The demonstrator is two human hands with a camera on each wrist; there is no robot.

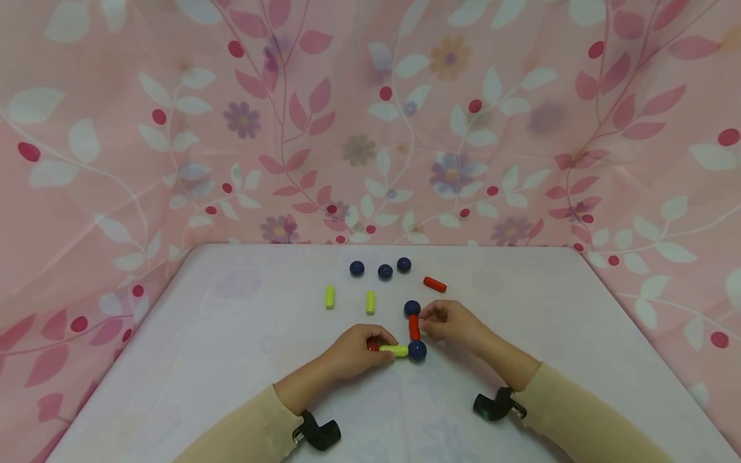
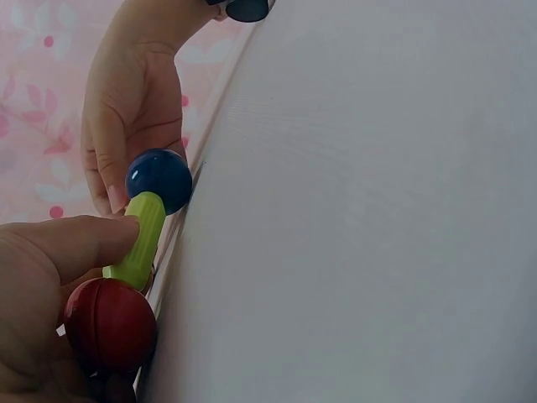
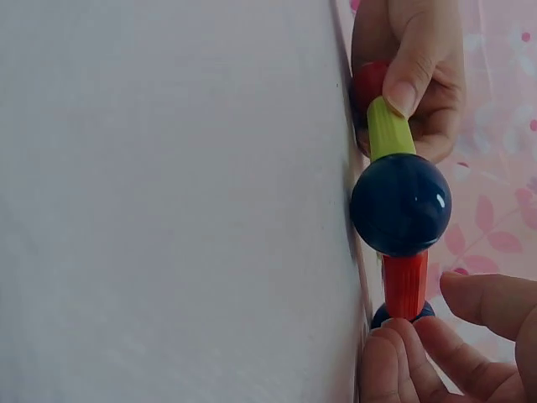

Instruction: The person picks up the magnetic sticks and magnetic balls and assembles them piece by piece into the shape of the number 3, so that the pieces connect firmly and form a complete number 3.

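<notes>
My left hand (image 1: pixel 356 352) pinches a yellow-green rod (image 2: pixel 144 231), its thumb lying along the rod. A red ball (image 2: pixel 111 326) joins the near end of that rod, partly hidden by the hand in the head view. At the rod's other end sits a dark blue ball (image 3: pixel 401 204). From this ball a red rod (image 1: pixel 414 328) runs away toward the back, ending at a second blue ball (image 1: pixel 412 308). My right hand (image 1: pixel 454 325) is beside the red rod, fingertips right at it, while the thumb (image 3: pixel 482 298) stands apart from the rod.
Farther back on the white table (image 1: pixel 202 360) lie three blue balls (image 1: pixel 384 271), two yellow-green rods (image 1: pixel 370 302) and a loose red rod (image 1: pixel 435 284). Behind the table hangs a pink floral cloth (image 1: pixel 324 161). Each wrist wears a black camera (image 1: pixel 493 406).
</notes>
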